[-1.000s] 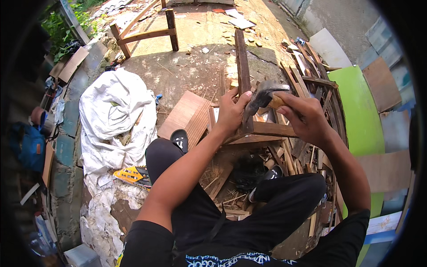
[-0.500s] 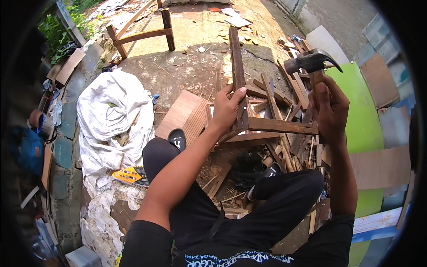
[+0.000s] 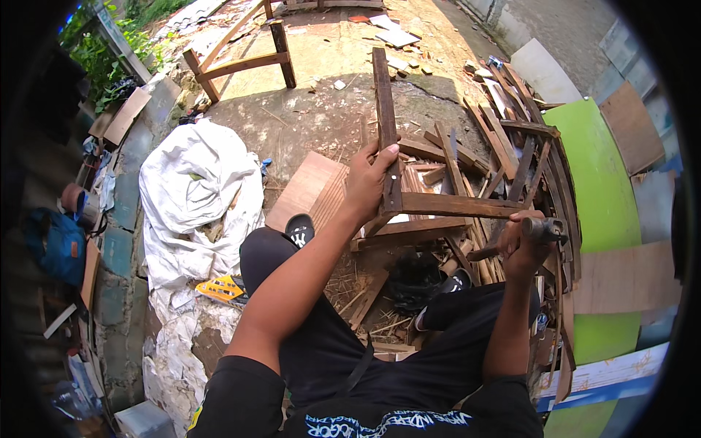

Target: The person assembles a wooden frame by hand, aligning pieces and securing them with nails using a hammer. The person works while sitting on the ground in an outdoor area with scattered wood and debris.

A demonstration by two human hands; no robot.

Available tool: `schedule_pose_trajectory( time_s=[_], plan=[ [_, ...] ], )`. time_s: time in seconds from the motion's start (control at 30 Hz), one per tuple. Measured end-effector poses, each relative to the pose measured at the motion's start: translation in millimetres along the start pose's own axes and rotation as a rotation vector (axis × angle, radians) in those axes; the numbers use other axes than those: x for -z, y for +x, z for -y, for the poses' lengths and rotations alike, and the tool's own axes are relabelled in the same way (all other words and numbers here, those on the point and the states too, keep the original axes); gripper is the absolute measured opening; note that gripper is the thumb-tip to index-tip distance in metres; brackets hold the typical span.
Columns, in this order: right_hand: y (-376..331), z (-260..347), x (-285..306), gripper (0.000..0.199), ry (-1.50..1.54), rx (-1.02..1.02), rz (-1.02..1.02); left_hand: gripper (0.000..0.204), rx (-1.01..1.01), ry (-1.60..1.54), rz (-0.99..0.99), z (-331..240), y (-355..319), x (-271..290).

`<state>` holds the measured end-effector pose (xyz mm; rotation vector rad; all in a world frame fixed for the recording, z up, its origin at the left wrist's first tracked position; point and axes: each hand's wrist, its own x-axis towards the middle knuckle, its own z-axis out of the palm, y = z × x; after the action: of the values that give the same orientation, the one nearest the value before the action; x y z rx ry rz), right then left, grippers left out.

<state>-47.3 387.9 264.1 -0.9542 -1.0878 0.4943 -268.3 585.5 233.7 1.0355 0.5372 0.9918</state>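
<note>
A dark brown wooden frame [image 3: 461, 205] stands in front of me, one leg rising and a crossbar running right. My left hand [image 3: 369, 181] is closed around the leg just above the joint, where a pale nail head or spot shows. In my right hand [image 3: 523, 247] is a claw hammer [image 3: 543, 228], gripped close below its head, its handle pointing left. That hand is low, at the right end of the crossbar; whether its fingers touch the wood I cannot tell. A lower rail [image 3: 416, 232] of the frame sits above my feet.
Scrap wood strips [image 3: 511, 157] pile up at the right, beside a green panel [image 3: 602, 219]. On the left lie a white cloth sack [image 3: 193, 175] and a yellow-sleeved saw [image 3: 223, 290]. A plywood sheet [image 3: 307, 191] lies ahead; another wooden frame [image 3: 244, 64] stands farther off.
My right hand has come down from shoulder-high above the crossbar to its right end, and the hammer has turned so its handle points left. My left hand keeps its grip on the leg.
</note>
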Motion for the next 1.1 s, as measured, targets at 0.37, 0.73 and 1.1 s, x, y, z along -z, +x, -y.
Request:
schedule_pose_trajectory(
  time_s=[0.37,0.73,1.1],
  plan=[
    [1,10,-29,0.014,-0.099,-0.172,-0.071,0.045,0.01,0.01,0.027,0,2,1],
    [72,62,-87,0.029,-0.441,-0.35,0.485,0.03,-0.024,0.021,-0.019,2,-1,-5],
    [130,26,-118,0.03,-0.501,-0.421,0.64,0.03,-0.176,0.17,-0.025,3,4,-5]
  ],
)
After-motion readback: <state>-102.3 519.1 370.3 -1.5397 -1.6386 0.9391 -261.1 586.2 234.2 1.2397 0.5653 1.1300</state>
